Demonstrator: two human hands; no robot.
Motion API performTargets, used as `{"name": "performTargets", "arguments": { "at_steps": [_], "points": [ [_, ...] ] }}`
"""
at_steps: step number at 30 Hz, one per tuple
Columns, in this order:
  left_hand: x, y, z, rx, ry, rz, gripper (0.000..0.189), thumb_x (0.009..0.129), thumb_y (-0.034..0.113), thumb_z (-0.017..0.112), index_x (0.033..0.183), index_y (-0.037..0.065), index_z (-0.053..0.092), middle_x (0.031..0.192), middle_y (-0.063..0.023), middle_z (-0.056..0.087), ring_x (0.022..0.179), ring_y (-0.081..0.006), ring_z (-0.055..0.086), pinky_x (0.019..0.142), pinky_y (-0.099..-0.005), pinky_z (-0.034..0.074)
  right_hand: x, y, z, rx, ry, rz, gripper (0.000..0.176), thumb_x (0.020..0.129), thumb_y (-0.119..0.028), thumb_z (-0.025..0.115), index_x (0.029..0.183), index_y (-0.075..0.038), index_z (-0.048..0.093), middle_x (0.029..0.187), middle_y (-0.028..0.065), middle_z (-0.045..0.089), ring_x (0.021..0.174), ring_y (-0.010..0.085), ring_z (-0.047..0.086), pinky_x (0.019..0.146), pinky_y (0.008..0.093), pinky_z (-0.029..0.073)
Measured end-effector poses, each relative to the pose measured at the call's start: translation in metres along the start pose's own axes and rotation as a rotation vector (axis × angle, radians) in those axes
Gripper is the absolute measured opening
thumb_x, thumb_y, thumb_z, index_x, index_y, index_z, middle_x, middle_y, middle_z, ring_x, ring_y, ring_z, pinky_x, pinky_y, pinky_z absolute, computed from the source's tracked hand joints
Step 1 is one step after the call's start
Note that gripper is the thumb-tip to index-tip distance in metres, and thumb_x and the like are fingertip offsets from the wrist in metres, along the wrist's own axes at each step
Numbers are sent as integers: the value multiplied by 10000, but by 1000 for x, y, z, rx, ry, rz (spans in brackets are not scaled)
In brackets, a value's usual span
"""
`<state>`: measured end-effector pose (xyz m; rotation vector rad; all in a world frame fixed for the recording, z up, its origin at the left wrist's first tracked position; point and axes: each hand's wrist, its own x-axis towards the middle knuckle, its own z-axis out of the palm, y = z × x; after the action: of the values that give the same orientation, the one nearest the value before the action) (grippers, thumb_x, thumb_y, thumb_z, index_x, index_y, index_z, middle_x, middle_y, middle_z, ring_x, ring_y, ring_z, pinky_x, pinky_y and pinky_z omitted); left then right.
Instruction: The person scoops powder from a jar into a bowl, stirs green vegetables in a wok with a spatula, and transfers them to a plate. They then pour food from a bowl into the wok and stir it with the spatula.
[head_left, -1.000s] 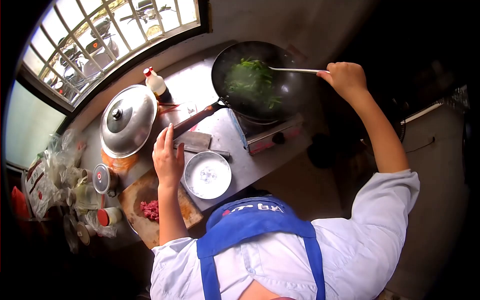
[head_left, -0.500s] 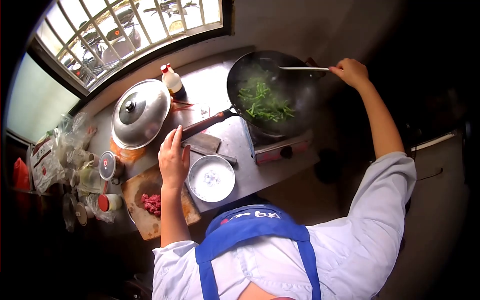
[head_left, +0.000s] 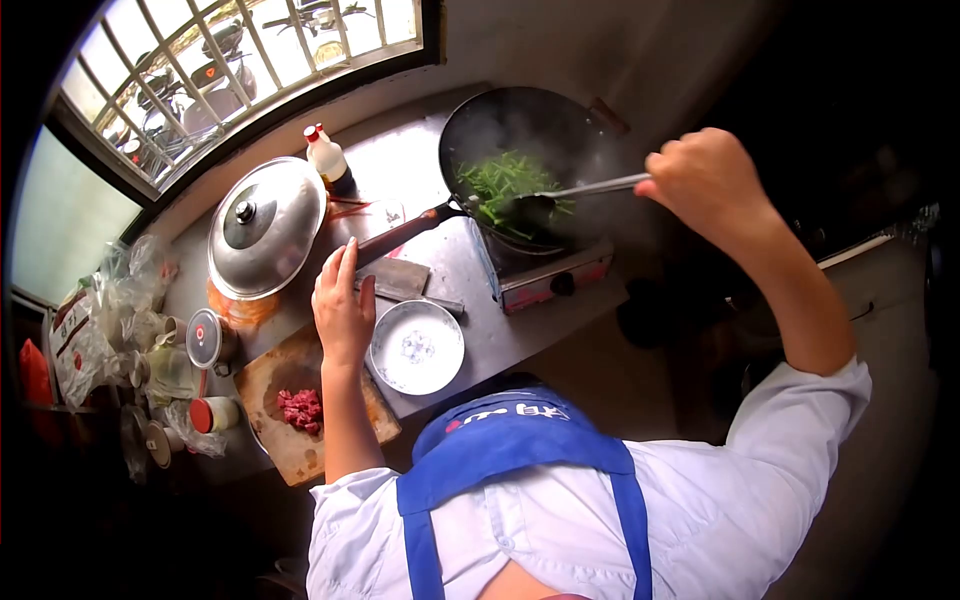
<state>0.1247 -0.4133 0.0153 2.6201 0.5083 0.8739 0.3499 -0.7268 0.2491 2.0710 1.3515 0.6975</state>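
Observation:
Green vegetable pieces (head_left: 500,180) steam in a dark wok (head_left: 590,125) on a stove (head_left: 555,280). My right hand (head_left: 710,185) is closed round the end of a metal-handled spatula (head_left: 600,186), and the dark head of the tool is among the greens. At the end of the brown wok handle (head_left: 405,232) is my left hand (head_left: 342,305), with the handle between thumb and rather straight fingers. Just right of that hand stands a white patterned bowl (head_left: 418,348). Left of my forearm, cut red meat (head_left: 300,410) lies on a wooden cutting board (head_left: 285,455).
A domed metal lid (head_left: 268,228) and bottles (head_left: 328,160) stand toward the barred window (head_left: 240,70). A cleaver (head_left: 400,275) lies between bowl and wok. Jars (head_left: 215,413) and plastic bags (head_left: 100,330) crowd the left side. The counter (head_left: 480,350) ends close to my apron.
My right hand has come nearer to me, turning the spatula so its head now sits in the greens. The vegetables are gathered differently. My left hand stays at the handle; the view shifted slightly.

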Motion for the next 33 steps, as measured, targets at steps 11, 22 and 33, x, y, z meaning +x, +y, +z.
{"name": "performTargets", "arguments": {
  "at_steps": [11,22,33],
  "points": [
    [1,-1,-2,51,2,45,533,854,150,669,1364,93,526,1293,-105,561,1186,-312,524,988,-434,413,20,77,21,318,-794,502,412,908,-396,646,743,-23,703,725,109,708,696,236,687,673,385,537],
    [29,11,10,294,-40,224,415,839,158,652,1252,122,617,1154,-44,630,1080,-236,573,966,-404,408,-19,40,187,704,-527,778,502,877,-554,626,798,-75,753,709,112,697,670,278,672,678,383,528],
    [27,14,12,280,-6,188,385,842,145,650,1227,138,645,1120,-18,638,1034,-233,588,893,-392,439,-19,69,71,515,-446,716,423,851,-466,689,780,-50,725,702,86,700,687,249,692,635,386,536]
  ]
}}
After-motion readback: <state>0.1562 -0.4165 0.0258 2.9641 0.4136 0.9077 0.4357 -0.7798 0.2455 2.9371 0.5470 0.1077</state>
